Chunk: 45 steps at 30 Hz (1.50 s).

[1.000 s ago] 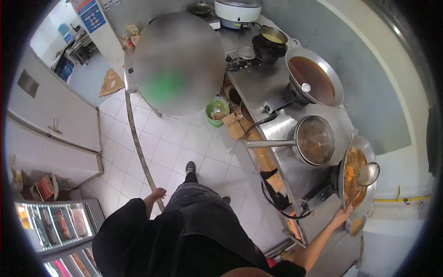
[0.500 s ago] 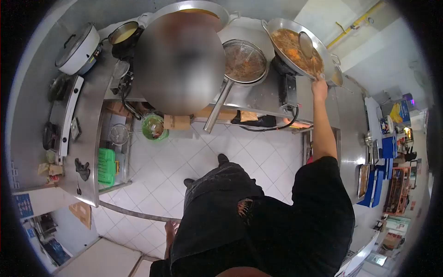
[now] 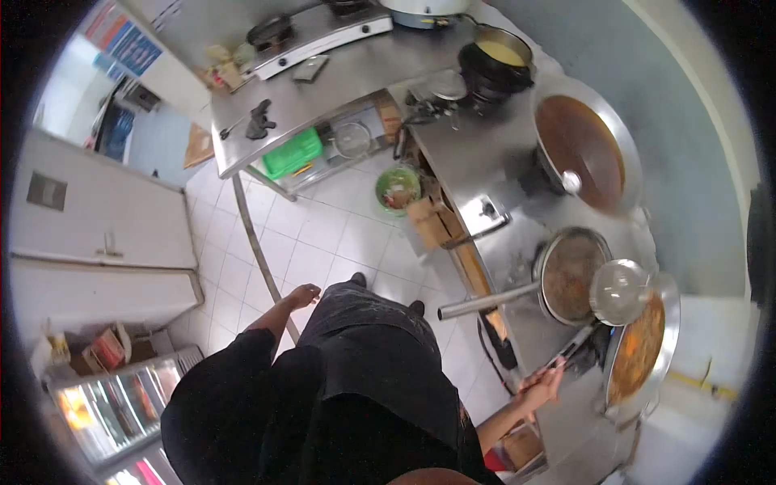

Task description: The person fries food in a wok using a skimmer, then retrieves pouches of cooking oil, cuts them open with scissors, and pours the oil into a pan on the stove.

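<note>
My right hand point(image 3: 543, 385) is closed on the handle of a round skimmer point(image 3: 619, 293), near the steel counter's front edge. The skimmer's head is raised between a wok point(image 3: 672, 323) and a long-handled strainer point(image 3: 575, 275). Orange pieces of food point(image 3: 638, 352) lie in brown, bubbling oil in that wok. The strainer rests over a round vessel, its handle jutting past the counter edge. Away from the counter, my left hand point(image 3: 304, 296) hangs beside my body, fingers loosely curled and apart, with nothing visible in it.
Farther along the counter are a large wok of brown liquid point(image 3: 582, 149) and a pot of yellow liquid point(image 3: 501, 53). A green-lined bin point(image 3: 398, 189) and a cardboard box point(image 3: 428, 222) stand below. A side table point(image 3: 347, 69) holds a stove. A hose point(image 3: 257, 242) crosses the floor.
The skimmer has come up out of the orange food and over toward the strainer. My right hand has drawn back from the wok's rim. The view has swung round.
</note>
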Tool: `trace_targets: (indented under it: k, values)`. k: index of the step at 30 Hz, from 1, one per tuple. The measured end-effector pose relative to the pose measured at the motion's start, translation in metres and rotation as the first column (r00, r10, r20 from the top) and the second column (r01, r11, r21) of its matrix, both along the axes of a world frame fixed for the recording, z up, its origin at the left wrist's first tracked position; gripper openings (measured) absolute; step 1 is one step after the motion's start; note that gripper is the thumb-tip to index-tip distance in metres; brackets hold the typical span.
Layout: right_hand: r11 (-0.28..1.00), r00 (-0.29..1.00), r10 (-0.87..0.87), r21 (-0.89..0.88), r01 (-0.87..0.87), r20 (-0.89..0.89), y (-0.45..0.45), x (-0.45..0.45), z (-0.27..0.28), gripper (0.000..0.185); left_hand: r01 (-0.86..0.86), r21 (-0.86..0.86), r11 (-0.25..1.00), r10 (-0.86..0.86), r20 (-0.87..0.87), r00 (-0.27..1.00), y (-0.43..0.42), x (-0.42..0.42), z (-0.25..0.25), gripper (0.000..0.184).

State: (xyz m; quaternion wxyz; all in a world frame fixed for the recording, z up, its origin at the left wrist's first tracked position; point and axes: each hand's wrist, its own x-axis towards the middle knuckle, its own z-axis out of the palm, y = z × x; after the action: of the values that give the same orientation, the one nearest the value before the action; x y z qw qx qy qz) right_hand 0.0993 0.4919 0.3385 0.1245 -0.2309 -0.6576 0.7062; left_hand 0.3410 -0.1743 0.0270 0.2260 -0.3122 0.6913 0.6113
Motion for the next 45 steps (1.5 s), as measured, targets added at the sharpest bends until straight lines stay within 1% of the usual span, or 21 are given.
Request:
trace_targets:
  k: [1, 5, 8, 9, 10, 12, 14, 16, 19, 21, 28, 30, 33, 34, 35, 36, 38, 39, 42, 43, 45]
  values:
    - [0.997, 0.999, 0.010, -0.074, -0.007, 0.035, -0.014, -0.009, -0.017, 0.038, 0.053, -0.159, 0.986, -0.013, 0.245, 0.969, 0.013, -0.025, 0.063, 0.040]
    - [0.906, 0.994, 0.018, -0.422, 0.029, 0.106, -0.026, -0.039, -0.102, 0.040, -0.137, -0.201, 0.970, 0.192, 0.290, 0.938, -0.036, -0.005, 0.049, 0.039]
    - [0.988, 0.987, -0.092, -0.110, 0.106, 0.130, -0.021, -0.044, -0.137, 0.040, -0.178, -0.201, 0.963, 0.242, 0.363, 0.900, -0.075, 0.004, 0.025, 0.039]
    - [0.891, 0.984, -0.141, 0.447, 0.079, 0.107, 0.025, -0.046, -0.174, 0.040, -0.126, -0.137, 0.983, 0.164, 0.320, 0.933, -0.096, 0.016, 0.001, 0.040]
    - [0.475, 0.942, -0.328, 0.874, 0.103, 0.068, 0.027, -0.053, -0.168, 0.040, -0.068, -0.077, 0.995, 0.087, 0.272, 0.958, -0.112, 0.022, -0.019, 0.040]
    - [0.127, 0.864, -0.501, 0.983, 0.135, -0.054, 0.004, -0.069, -0.107, 0.035, -0.221, 0.000, 0.975, 0.204, 0.385, 0.900, -0.150, 0.018, -0.049, 0.042]
    - [0.208, 0.853, -0.394, 0.871, 0.445, -0.342, -0.108, -0.111, -0.007, 0.030, -0.239, -0.025, 0.971, 0.236, 0.299, 0.925, -0.183, 0.008, -0.056, 0.041]
    - [0.345, 0.897, -0.266, 0.833, 0.431, -0.354, -0.220, -0.160, 0.059, 0.027, -0.160, -0.131, 0.978, 0.184, 0.198, 0.963, -0.210, -0.012, -0.040, 0.041]
    - [0.501, 0.932, 0.169, 0.842, 0.200, -0.322, -0.337, -0.251, 0.057, 0.027, -0.493, -0.051, 0.869, 0.479, 0.340, 0.809, -0.251, -0.063, -0.004, 0.041]
    - [0.843, 0.915, 0.360, 0.485, -0.234, -0.184, -0.440, -0.310, 0.046, 0.024, -0.563, -0.039, 0.826, 0.551, 0.269, 0.790, -0.279, -0.090, 0.009, 0.043]
    - [0.447, 0.475, 0.879, 0.400, -0.800, -0.033, -0.823, -0.553, -0.026, 0.017, -0.773, -0.007, 0.634, 0.768, 0.126, 0.628, -0.342, -0.148, 0.030, 0.048]
    - [0.443, 0.438, 0.896, 0.111, -0.889, -0.068, -0.973, -0.638, -0.026, 0.025, -0.645, -0.171, 0.745, 0.648, -0.045, 0.761, -0.342, -0.113, -0.008, 0.048]
    - [0.625, 0.621, 0.777, -0.242, -0.742, 0.101, -1.097, -0.727, -0.014, 0.022, -0.924, 0.266, 0.273, 0.937, 0.143, 0.318, -0.326, -0.092, -0.007, 0.047]
    - [0.639, 0.655, 0.749, -0.363, -0.678, 0.094, -1.128, -0.756, -0.028, 0.022, -0.717, -0.110, 0.688, 0.721, -0.008, 0.693, -0.320, -0.093, -0.004, 0.044]
    - [0.639, 0.688, 0.719, -0.479, -0.602, 0.095, -1.157, -0.781, -0.044, 0.023, -0.327, -0.569, 0.755, 0.415, 0.029, 0.909, -0.318, -0.106, 0.015, 0.042]
    - [0.598, 0.689, 0.722, -0.557, -0.576, 0.062, -1.182, -0.804, -0.060, 0.023, 0.051, -0.677, 0.734, 0.157, 0.242, 0.957, -0.318, -0.108, 0.024, 0.037]
    - [0.503, 0.680, 0.733, -0.687, -0.524, 0.018, -1.213, -0.838, -0.102, 0.024, -0.151, -0.643, 0.751, 0.359, 0.206, 0.910, -0.313, -0.123, 0.025, 0.037]
    - [0.619, 0.622, 0.779, -0.055, -0.783, -0.086, -1.210, -0.860, -0.140, 0.020, -0.241, -0.624, 0.743, 0.445, 0.192, 0.875, -0.306, -0.130, 0.024, 0.037]
    - [0.565, 0.527, 0.823, 0.402, -0.720, -0.213, -1.215, -0.833, -0.131, 0.007, -0.347, -0.596, 0.724, 0.514, 0.131, 0.848, -0.261, -0.149, 0.022, 0.038]
    - [0.626, 0.582, 0.779, 0.310, -0.715, -0.232, -1.226, -0.821, -0.125, 0.007, -0.283, -0.732, 0.620, 0.411, -0.004, 0.912, -0.252, -0.158, 0.024, 0.037]
    - [0.739, 0.745, 0.641, -0.116, -0.664, -0.183, -1.250, -0.780, -0.078, 0.011, -0.593, -0.426, 0.684, 0.673, 0.052, 0.738, -0.249, -0.168, 0.029, 0.040]
